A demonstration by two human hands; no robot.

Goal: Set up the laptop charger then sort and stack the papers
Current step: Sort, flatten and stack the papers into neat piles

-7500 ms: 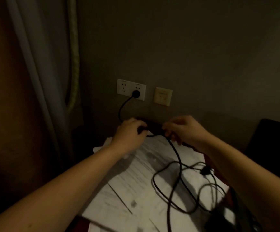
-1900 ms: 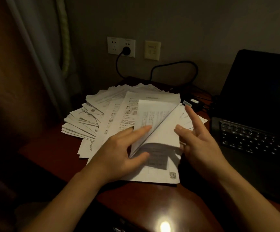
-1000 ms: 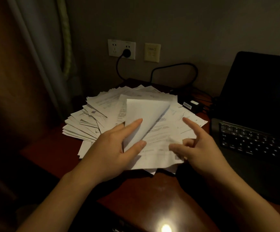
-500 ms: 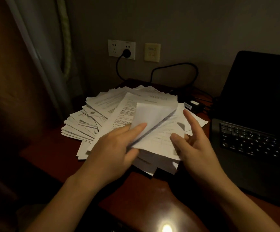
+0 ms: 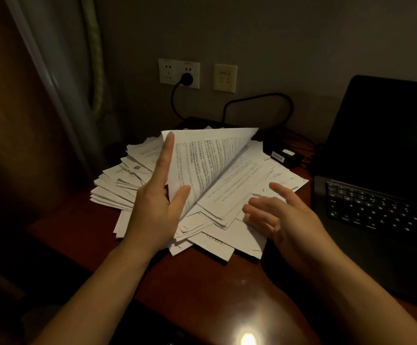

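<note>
Now on the dark red wooden tabletop (image 5: 202, 282), beside the open black laptop (image 5: 376, 207), our heap of white printed papers (image 5: 237, 188) lies just ahead, left hand (image 5: 156, 207) pinching the raised top sheet (image 5: 202, 158), right hand (image 5: 282, 217) slack alongside.

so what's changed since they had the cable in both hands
Both hands let go of the charger cable. The left hand now pinches a printed sheet and has raised it off the pile of papers; the right hand is open over the pile's right side. The plug stayed in the wall socket.
</note>
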